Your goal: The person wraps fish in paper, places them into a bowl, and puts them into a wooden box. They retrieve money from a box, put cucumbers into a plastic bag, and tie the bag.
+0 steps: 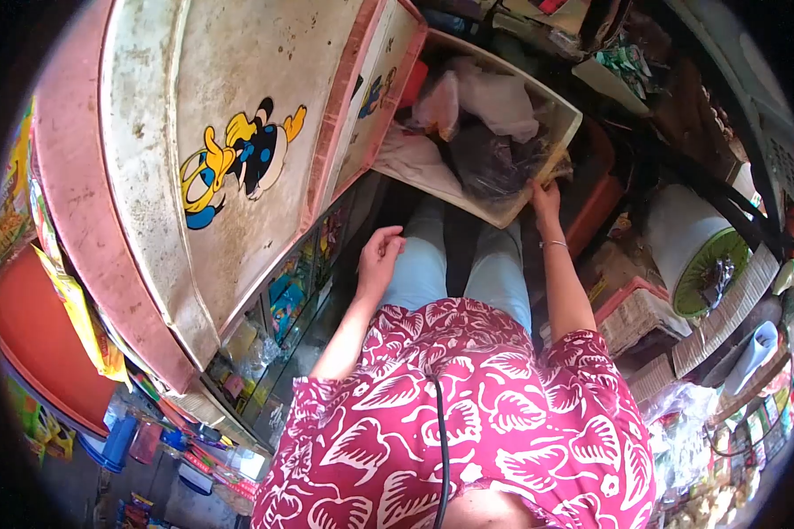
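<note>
A pulled-out plastic drawer [563, 132] sticks out from a pink and cream cabinet [238, 132] that bears a cartoon duck sticker. The drawer holds white and dark plastic bags [494, 106]. My right hand [545, 198] grips the drawer's front edge near its right corner. A thin bracelet sits on that wrist. My left hand [379, 256] hovers over my left thigh beside the cabinet's lower edge, with its fingers loosely curled and nothing in them. I wear a red shirt with white leaves and light blue trousers.
A glass display case [282, 326] with packaged goods stands under the cabinet on the left. A red crate [595, 212] sits beyond the drawer. To the right are a white bucket [688, 238], woven baskets [644, 317] and bagged goods [688, 432].
</note>
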A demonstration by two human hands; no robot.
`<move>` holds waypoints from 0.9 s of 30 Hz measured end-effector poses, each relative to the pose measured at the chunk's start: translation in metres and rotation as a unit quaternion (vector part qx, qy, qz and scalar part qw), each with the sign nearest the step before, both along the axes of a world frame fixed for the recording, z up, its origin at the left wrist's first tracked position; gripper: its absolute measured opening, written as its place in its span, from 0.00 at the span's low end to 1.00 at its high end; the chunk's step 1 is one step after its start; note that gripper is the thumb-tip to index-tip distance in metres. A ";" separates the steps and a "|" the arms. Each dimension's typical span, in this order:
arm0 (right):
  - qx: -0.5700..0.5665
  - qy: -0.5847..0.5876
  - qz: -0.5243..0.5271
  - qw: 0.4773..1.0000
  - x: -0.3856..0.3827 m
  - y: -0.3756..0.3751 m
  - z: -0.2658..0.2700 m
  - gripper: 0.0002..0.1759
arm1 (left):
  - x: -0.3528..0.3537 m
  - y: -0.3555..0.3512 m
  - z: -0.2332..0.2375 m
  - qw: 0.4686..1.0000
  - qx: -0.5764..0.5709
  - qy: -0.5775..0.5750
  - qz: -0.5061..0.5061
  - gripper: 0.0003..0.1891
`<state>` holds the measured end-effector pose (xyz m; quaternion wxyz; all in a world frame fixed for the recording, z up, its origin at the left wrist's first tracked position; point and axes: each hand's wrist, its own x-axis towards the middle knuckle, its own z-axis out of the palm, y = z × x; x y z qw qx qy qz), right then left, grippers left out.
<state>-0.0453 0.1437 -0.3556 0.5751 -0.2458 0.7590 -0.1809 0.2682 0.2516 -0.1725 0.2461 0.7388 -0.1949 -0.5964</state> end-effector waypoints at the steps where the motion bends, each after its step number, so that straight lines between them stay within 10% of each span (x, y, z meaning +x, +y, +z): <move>1: 0.005 -0.001 0.003 1.000 0.003 -0.001 0.009 0.31 | 0.000 -0.001 -0.005 1.000 0.010 0.002 0.001 0.14; 4: -0.063 0.124 0.032 0.990 0.019 -0.012 0.042 0.34 | -0.002 -0.003 -0.019 1.000 0.018 0.009 -0.010 0.14; 6: -0.296 0.428 0.116 0.846 0.028 -0.028 0.063 0.38 | -0.003 -0.006 -0.019 1.000 0.026 0.003 -0.009 0.14; 9: -0.438 0.427 0.195 0.766 0.053 -0.067 0.098 0.30 | -0.002 -0.002 -0.024 0.999 0.034 0.005 0.004 0.14; 12: -0.519 0.232 0.274 0.775 0.086 -0.104 0.101 0.20 | -0.002 0.004 -0.030 0.999 0.032 0.001 0.011 0.14; 14: -0.363 0.020 0.298 0.882 0.122 -0.109 0.086 0.12 | -0.003 0.012 -0.036 0.999 0.029 0.012 0.024 0.14; 18: -0.250 -0.017 0.409 0.878 0.178 -0.098 -0.062 0.18 | -0.006 0.015 -0.030 0.999 0.032 0.001 0.013 0.14; 21: -0.187 -0.016 0.406 0.895 0.188 -0.111 -0.078 0.23 | -0.006 0.015 -0.029 0.999 0.039 0.002 0.014 0.13; 27: -0.171 -0.132 0.147 0.965 0.124 -0.088 0.043 0.13 | 0.000 -0.014 -0.054 0.998 -0.002 0.054 0.032 0.27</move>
